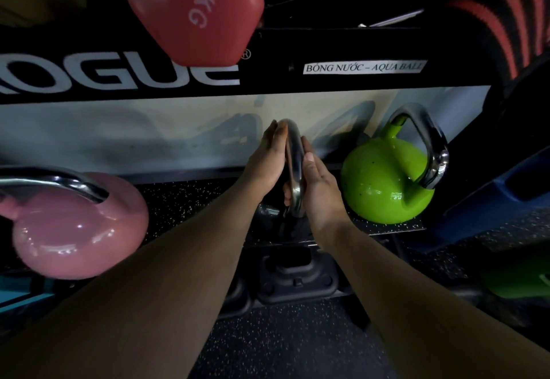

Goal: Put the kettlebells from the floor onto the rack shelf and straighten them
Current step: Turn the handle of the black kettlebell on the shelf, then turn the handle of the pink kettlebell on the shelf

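Observation:
A black kettlebell (269, 214) with a chrome handle (294, 167) stands on the low rack shelf (190, 200) in the middle. My left hand (268, 164) presses flat against the handle's left side. Against the right side lies my right hand (320, 188), so the handle sits clamped between both palms. The black body is mostly hidden behind my wrists. On the shelf's left end rests a pink kettlebell (77, 229), and a green kettlebell (384, 182) stands at the right end, its chrome handle tilted right.
A black beam marked ROGUE (119, 74) runs just above the shelf, with a red 1 kg dumbbell (193, 9) on the tier above. A black rack foot (297, 277) sits on the speckled floor below. Another green object (518, 280) lies on the floor at right.

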`<state>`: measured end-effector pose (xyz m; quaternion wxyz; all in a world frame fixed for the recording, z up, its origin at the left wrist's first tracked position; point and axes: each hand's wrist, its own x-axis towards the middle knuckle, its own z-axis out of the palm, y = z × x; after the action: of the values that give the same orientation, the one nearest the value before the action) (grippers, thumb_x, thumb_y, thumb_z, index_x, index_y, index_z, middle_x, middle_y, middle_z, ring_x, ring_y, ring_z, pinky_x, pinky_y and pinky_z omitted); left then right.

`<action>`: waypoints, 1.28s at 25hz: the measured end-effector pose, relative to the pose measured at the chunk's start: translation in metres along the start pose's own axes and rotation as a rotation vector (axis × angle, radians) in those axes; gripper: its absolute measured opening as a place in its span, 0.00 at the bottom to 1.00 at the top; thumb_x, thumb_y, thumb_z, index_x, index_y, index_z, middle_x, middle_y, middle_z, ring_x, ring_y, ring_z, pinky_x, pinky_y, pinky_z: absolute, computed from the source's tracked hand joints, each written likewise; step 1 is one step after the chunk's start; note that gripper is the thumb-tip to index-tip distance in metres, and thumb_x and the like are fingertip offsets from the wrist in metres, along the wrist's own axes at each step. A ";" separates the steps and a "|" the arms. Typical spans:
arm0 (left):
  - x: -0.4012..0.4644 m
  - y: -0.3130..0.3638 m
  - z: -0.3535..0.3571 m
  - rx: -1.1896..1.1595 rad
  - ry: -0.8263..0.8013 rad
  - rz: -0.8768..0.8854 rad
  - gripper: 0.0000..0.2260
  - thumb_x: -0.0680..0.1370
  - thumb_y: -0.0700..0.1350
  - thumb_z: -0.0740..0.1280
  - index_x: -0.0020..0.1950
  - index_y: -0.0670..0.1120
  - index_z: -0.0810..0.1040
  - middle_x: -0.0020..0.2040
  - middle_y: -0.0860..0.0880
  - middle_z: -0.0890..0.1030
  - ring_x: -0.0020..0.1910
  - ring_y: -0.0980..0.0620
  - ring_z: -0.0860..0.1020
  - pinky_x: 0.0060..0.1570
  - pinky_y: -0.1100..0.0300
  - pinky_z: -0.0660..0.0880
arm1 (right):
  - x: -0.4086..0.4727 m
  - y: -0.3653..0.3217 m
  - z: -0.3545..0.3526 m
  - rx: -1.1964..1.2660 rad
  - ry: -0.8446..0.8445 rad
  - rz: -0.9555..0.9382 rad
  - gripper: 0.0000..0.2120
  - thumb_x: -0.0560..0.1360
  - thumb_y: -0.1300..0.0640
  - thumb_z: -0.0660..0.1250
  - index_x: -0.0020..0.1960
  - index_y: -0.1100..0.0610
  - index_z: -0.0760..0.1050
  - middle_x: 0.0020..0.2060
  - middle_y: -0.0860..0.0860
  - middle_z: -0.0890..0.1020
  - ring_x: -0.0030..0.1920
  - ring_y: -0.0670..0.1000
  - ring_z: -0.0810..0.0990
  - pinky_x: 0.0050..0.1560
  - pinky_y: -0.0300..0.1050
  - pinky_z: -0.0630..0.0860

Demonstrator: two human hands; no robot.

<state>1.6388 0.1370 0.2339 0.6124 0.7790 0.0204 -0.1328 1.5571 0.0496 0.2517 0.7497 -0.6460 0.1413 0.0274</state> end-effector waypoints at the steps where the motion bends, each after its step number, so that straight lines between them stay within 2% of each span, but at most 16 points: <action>1: 0.000 -0.001 0.000 -0.003 0.007 -0.001 0.31 0.78 0.67 0.48 0.78 0.55 0.58 0.75 0.46 0.68 0.72 0.46 0.68 0.73 0.45 0.62 | 0.001 0.001 0.000 0.011 -0.002 -0.001 0.20 0.84 0.48 0.51 0.75 0.43 0.64 0.43 0.56 0.81 0.34 0.51 0.74 0.38 0.49 0.74; 5: 0.001 -0.001 -0.001 0.008 0.017 -0.004 0.31 0.78 0.68 0.48 0.78 0.56 0.58 0.75 0.46 0.69 0.72 0.45 0.69 0.72 0.44 0.62 | 0.001 0.003 0.000 0.035 0.010 0.000 0.19 0.84 0.48 0.52 0.75 0.43 0.65 0.54 0.51 0.83 0.34 0.49 0.76 0.37 0.48 0.75; 8: 0.000 -0.004 0.001 0.019 0.026 0.015 0.29 0.79 0.66 0.48 0.78 0.55 0.58 0.75 0.46 0.68 0.72 0.45 0.68 0.73 0.46 0.61 | 0.001 0.005 0.000 0.008 0.015 -0.021 0.20 0.84 0.49 0.51 0.75 0.44 0.65 0.56 0.47 0.82 0.32 0.43 0.77 0.35 0.40 0.77; 11: 0.002 -0.003 -0.001 0.029 0.030 0.032 0.29 0.80 0.65 0.48 0.77 0.54 0.59 0.74 0.45 0.69 0.72 0.44 0.68 0.72 0.45 0.62 | 0.002 0.008 0.001 -0.054 0.031 -0.030 0.20 0.84 0.46 0.50 0.74 0.40 0.65 0.56 0.49 0.82 0.34 0.48 0.76 0.38 0.48 0.77; 14: 0.002 -0.004 -0.005 0.053 -0.010 0.025 0.28 0.80 0.66 0.47 0.77 0.54 0.59 0.74 0.45 0.69 0.71 0.44 0.69 0.72 0.44 0.62 | 0.002 0.008 0.000 -0.156 0.048 -0.042 0.20 0.83 0.43 0.49 0.75 0.38 0.62 0.57 0.49 0.81 0.36 0.49 0.78 0.41 0.50 0.80; 17: 0.002 -0.003 -0.006 0.097 -0.031 0.037 0.28 0.80 0.66 0.48 0.77 0.54 0.59 0.73 0.45 0.71 0.70 0.44 0.70 0.70 0.49 0.63 | -0.003 0.001 -0.002 -0.251 0.055 -0.019 0.21 0.83 0.44 0.48 0.76 0.41 0.61 0.48 0.55 0.83 0.38 0.52 0.80 0.43 0.49 0.80; 19: 0.000 0.000 -0.013 0.248 0.055 0.071 0.28 0.79 0.67 0.48 0.77 0.56 0.59 0.72 0.45 0.72 0.69 0.41 0.71 0.69 0.45 0.64 | -0.003 -0.004 -0.002 -0.414 0.076 -0.045 0.20 0.83 0.46 0.50 0.75 0.43 0.64 0.55 0.56 0.83 0.49 0.53 0.82 0.52 0.46 0.77; 21: -0.005 0.006 -0.028 0.584 0.158 0.153 0.28 0.79 0.66 0.49 0.77 0.57 0.55 0.74 0.44 0.69 0.72 0.37 0.66 0.70 0.35 0.57 | 0.001 -0.012 -0.006 -0.738 0.185 -0.218 0.20 0.81 0.49 0.54 0.72 0.48 0.70 0.62 0.58 0.79 0.60 0.60 0.78 0.61 0.49 0.73; 23: -0.020 0.007 -0.054 0.868 0.203 0.286 0.27 0.81 0.62 0.50 0.79 0.56 0.52 0.77 0.46 0.63 0.76 0.37 0.59 0.71 0.32 0.47 | 0.005 -0.022 0.000 -1.042 0.296 -0.405 0.25 0.74 0.51 0.58 0.70 0.52 0.73 0.60 0.63 0.77 0.59 0.67 0.75 0.60 0.58 0.73; 24: -0.028 0.006 -0.070 0.953 0.225 0.344 0.27 0.81 0.60 0.51 0.79 0.54 0.52 0.78 0.47 0.62 0.77 0.39 0.57 0.72 0.32 0.45 | 0.006 -0.026 0.006 -1.119 0.323 -0.479 0.26 0.72 0.52 0.59 0.70 0.54 0.72 0.59 0.65 0.76 0.58 0.68 0.74 0.60 0.60 0.72; 27: -0.049 -0.008 -0.135 1.102 0.361 0.378 0.25 0.81 0.57 0.52 0.77 0.50 0.61 0.77 0.46 0.65 0.77 0.41 0.58 0.72 0.32 0.44 | 0.001 -0.031 0.054 -1.161 0.241 -0.586 0.26 0.74 0.53 0.60 0.72 0.55 0.68 0.61 0.64 0.75 0.62 0.66 0.71 0.65 0.59 0.68; 30: -0.071 -0.030 -0.224 1.142 0.575 0.289 0.24 0.81 0.57 0.53 0.72 0.47 0.69 0.73 0.44 0.70 0.75 0.41 0.62 0.72 0.33 0.46 | -0.002 -0.021 0.134 -1.153 0.076 -0.537 0.26 0.78 0.50 0.59 0.75 0.52 0.63 0.67 0.61 0.72 0.67 0.63 0.67 0.69 0.57 0.62; 32: -0.087 -0.049 -0.284 1.135 0.653 0.279 0.23 0.81 0.56 0.53 0.71 0.46 0.71 0.72 0.44 0.71 0.75 0.42 0.62 0.73 0.35 0.46 | -0.006 -0.012 0.192 -1.120 -0.019 -0.496 0.26 0.80 0.46 0.57 0.76 0.49 0.60 0.69 0.59 0.70 0.70 0.61 0.65 0.71 0.57 0.62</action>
<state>1.5975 0.4329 0.2686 0.0816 0.9759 0.0309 0.2003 1.5882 0.2356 0.2890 0.2813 -0.9553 -0.0559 -0.0720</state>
